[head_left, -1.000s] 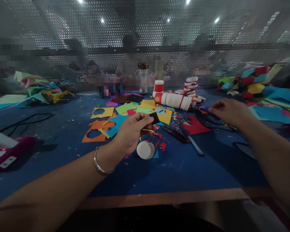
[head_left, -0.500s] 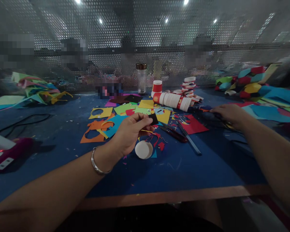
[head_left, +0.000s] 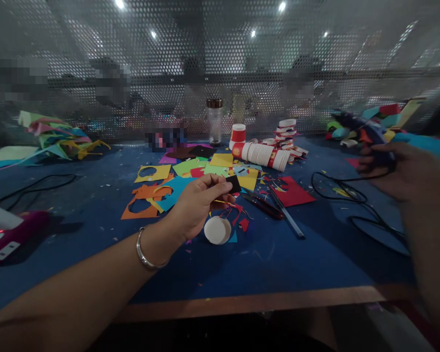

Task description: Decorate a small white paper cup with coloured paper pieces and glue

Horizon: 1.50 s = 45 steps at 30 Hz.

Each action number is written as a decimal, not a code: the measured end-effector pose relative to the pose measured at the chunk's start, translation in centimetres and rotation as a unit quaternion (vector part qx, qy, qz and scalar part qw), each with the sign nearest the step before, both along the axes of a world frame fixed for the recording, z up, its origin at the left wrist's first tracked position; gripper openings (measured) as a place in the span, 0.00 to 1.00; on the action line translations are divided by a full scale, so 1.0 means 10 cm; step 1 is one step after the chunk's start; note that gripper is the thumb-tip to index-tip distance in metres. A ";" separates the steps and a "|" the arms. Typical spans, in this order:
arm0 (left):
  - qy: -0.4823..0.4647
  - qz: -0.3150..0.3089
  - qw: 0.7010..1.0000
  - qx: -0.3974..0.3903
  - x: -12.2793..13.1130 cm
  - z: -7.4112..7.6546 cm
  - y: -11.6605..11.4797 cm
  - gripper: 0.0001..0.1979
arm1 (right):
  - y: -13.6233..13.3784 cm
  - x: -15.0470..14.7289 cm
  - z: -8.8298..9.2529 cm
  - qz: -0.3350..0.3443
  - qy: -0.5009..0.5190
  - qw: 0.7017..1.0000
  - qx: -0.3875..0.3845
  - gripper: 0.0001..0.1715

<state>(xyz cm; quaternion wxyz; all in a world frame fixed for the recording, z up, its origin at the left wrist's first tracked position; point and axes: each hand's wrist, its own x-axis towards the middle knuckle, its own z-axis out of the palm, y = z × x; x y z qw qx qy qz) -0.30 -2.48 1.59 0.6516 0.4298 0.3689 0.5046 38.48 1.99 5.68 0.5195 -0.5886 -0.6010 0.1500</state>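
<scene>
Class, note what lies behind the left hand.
Blue paper shows beyond the left hand, which covers part of it; anything else directly behind cannot be seen.

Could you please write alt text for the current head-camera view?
The left hand pinches a small black piece over a blue table while the right hand holds a dark corded tool. Cut coloured paper and stacked red-and-white cups lie on the table.

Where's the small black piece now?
In the head view, the small black piece is near the centre, pinched in the left hand, above and slightly right of the round white piece.
</scene>
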 end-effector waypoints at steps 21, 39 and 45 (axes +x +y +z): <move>0.004 -0.006 1.000 -0.017 0.02 -0.04 0.01 0.10 | -0.54 -1.13 0.03 0.237 0.252 0.924 -0.162 0.22; 0.033 0.014 0.999 -0.037 0.07 -0.03 0.00 0.11 | -0.55 -1.14 -0.31 0.166 -0.239 0.955 -0.063 0.37; 0.044 0.022 0.998 -0.041 0.08 -0.01 -0.01 0.11 | -0.58 -1.21 -0.27 0.197 -0.241 0.950 -0.027 0.31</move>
